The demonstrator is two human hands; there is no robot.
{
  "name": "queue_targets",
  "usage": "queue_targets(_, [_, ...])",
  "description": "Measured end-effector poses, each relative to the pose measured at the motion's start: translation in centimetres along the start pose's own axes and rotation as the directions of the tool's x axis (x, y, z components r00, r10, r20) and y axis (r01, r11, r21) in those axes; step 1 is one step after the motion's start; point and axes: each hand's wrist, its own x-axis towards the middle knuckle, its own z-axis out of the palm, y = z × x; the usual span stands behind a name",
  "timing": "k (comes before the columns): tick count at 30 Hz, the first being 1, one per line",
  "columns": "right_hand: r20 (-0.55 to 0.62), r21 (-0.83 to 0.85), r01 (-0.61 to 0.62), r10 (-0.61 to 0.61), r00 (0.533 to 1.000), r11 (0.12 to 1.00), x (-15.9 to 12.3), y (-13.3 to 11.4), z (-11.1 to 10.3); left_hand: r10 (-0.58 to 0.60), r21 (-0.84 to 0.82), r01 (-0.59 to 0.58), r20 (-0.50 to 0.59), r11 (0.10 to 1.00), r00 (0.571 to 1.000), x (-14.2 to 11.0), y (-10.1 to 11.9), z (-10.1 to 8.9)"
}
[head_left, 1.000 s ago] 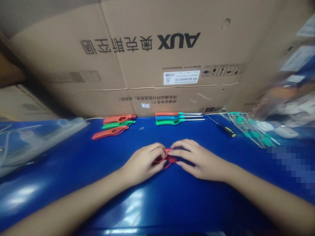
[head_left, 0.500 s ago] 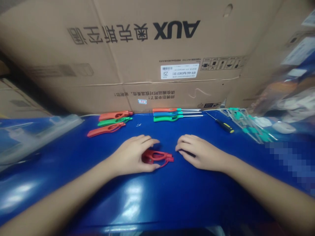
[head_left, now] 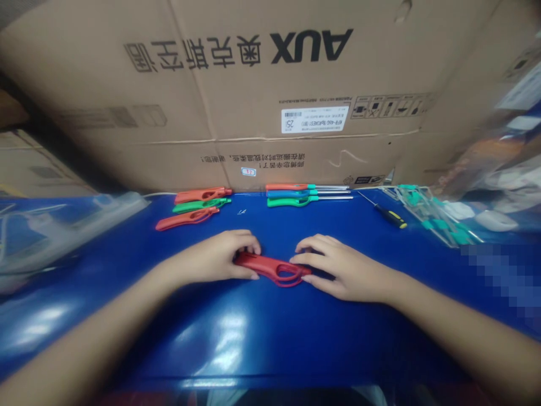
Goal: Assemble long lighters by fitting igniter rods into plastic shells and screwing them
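Between my hands is a red lighter handle [head_left: 270, 266], low over the blue table [head_left: 279, 332], with its trigger loop toward the right. My left hand [head_left: 220, 256] grips its thick left end between thumb and fingers. At the narrow tip, the thumb and fingers of my right hand [head_left: 338, 268] close around it. Part of the tip and the left end are hidden by my fingers.
Red and green lighter handles [head_left: 196, 217] lie at the back left. Lighters with metal rods [head_left: 291, 202] lie at the back middle, beside a screwdriver [head_left: 391, 215]. Green-tipped metal rods [head_left: 439, 217] are heaped at the right. A cardboard box [head_left: 236, 113] stands behind.
My left hand has shifted back to the handle's left end, exposing more of its body. My right hand, apart from it before, now grips the tip.
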Motion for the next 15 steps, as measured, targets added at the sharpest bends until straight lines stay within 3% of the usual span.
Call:
queue_targets(3, [0.019, -0.001, -0.016, 0.016, 1.000, 1.000, 0.0, 0.4, -0.3, 0.074, -0.022, -0.079, -0.176, 0.997, 0.982, 1.4, 0.8, 2.7])
queue_targets(6, [0.047, 0.011, -0.058, 0.058, 0.997, 0.998, -0.1, 1.0, -0.7, 0.095, -0.021, -0.102, -0.239, 0.995, 0.966, 2.0, 1.0, 4.3])
queue_targets(15, [-0.030, -0.049, -0.139, 0.138, 0.990, 0.989, -0.3, 1.3, -1.7, 0.118, -0.122, -0.161, -0.303, 0.979, 0.946, 2.0, -0.3, 4.3])
